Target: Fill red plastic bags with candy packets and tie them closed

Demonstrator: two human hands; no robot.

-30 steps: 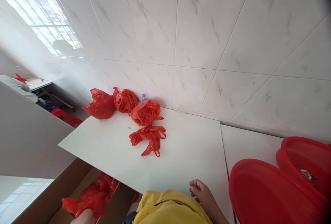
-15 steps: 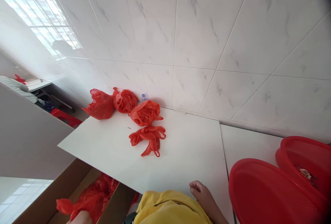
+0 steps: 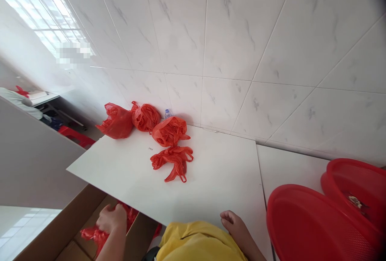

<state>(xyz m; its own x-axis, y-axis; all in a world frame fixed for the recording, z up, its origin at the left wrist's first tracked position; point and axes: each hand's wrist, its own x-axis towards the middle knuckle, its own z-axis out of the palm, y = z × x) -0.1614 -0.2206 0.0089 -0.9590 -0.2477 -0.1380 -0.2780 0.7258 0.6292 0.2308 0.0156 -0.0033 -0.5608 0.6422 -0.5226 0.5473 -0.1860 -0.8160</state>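
Observation:
My left hand [image 3: 111, 217] reaches down into a cardboard box [image 3: 64, 225] below the table's left edge, its fingers curled over a red plastic bag [image 3: 93, 235] inside. My right hand [image 3: 235, 222] rests loosely curled on the white table [image 3: 217, 172] at its near edge, next to my yellow sleeve, with nothing visible in it. Several red plastic bags lie on the table: three knotted full ones, the left [image 3: 117, 122], the middle [image 3: 147, 117] and the right [image 3: 169, 131], along the wall, and a flatter crumpled one [image 3: 174, 160] in front of them.
Two red plastic basins [image 3: 304, 225] [image 3: 358, 190] stand at the right on a second white tabletop. A small bottle cap [image 3: 168, 112] shows behind the bags against the tiled wall. A grey partition [image 3: 33, 160] stands to the left of the box.
My left hand has risen out of the lower edge of view and moved right, deeper into the box onto the red bags. My right hand has stayed put.

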